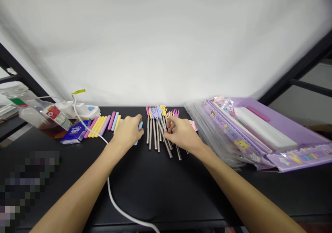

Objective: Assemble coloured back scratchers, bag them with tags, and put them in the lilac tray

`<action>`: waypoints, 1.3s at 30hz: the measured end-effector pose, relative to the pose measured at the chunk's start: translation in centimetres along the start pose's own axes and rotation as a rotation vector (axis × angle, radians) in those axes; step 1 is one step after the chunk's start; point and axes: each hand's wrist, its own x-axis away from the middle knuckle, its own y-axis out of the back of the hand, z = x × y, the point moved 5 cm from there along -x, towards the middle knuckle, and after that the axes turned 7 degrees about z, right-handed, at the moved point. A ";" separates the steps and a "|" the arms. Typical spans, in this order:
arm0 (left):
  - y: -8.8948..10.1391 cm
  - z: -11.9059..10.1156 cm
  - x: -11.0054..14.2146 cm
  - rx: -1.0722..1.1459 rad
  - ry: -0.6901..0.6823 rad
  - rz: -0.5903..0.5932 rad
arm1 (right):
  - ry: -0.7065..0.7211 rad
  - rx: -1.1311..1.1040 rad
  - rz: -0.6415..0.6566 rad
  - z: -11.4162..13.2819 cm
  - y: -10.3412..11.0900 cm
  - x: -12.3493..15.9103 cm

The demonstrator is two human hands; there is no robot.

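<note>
My left hand (127, 131) is curled closed around a light-blue stick (140, 126), whose ends show past the fingers. Beside that hand lies a row of smooth pink, yellow, purple and blue sticks (100, 126), partly covered by it. A bunch of back scratchers (155, 132) with metal rods and coloured hand-shaped heads fans out on the black table (145, 188) between my hands. My right hand (183, 132) has thumb and fingers pinched at the bunch's right side, on a back scratcher rod, and hides several rods behind it.
A purple box (275, 122) and clear plastic bags (207, 132) lie at the right. Left stand a tilted bottle (49, 115), a blue tissue pack (75, 132) and a power strip (88, 111). A white cable (111, 195) crosses the front. The white wall (166, 53) rises behind.
</note>
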 end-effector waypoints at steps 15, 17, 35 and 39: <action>1.2 -1.4 0.5 0.340 -0.125 -0.094 | -0.118 0.126 0.033 0.5 -0.3 -1.0; 1.2 -1.7 0.7 0.386 -0.144 -0.083 | -0.135 0.137 0.018 0.6 0.0 -1.2; 0.0 -4.2 1.8 0.291 -0.467 -0.156 | -0.068 -0.782 -0.159 0.0 8.1 1.0; -0.2 -4.5 1.8 0.318 -0.507 -0.159 | -0.036 -1.056 -0.107 -1.6 7.1 1.1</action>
